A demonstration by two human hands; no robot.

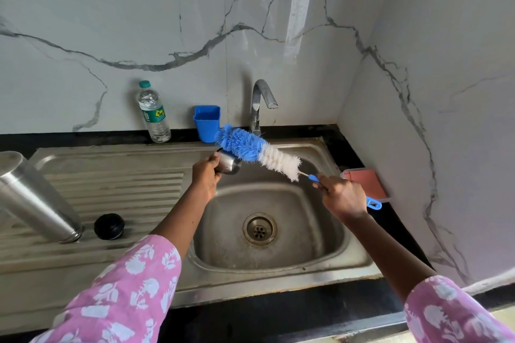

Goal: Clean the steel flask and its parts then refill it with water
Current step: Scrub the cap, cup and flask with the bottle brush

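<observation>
My left hand grips a small steel cup-shaped flask cap above the back left of the sink basin. My right hand holds the blue handle of a bottle brush. Its blue and white bristles stretch up and left, the blue end lying just above and behind the cap. The steel flask body stands mouth down on the drainboard at the far left. A black round stopper lies beside the flask's mouth.
A chrome tap rises behind the basin, with a blue plastic cup and a clear water bottle to its left. A pink sponge holder sits on the black counter at the right wall. The drain is open.
</observation>
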